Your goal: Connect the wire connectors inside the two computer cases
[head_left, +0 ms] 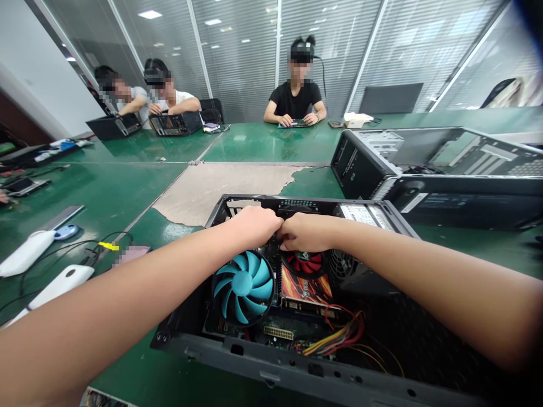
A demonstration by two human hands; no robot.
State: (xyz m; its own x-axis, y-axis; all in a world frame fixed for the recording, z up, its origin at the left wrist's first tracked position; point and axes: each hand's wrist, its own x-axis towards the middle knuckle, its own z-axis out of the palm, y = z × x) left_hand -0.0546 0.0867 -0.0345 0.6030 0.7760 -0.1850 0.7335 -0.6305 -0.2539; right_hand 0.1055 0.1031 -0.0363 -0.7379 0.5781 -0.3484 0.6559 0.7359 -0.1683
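Note:
An open black computer case lies on the green table in front of me. Inside it are a blue cooler fan, a graphics card with a red fan and a bundle of coloured wires. My left hand and my right hand meet over the far end of the graphics card, near the case's back wall. Both hands have their fingers curled down there. What the fingers grip is hidden under the hands.
A second black computer case lies open at the right. White devices, cables and a phone lie at the left. Three people sit at the far side of the table, two with their own cases.

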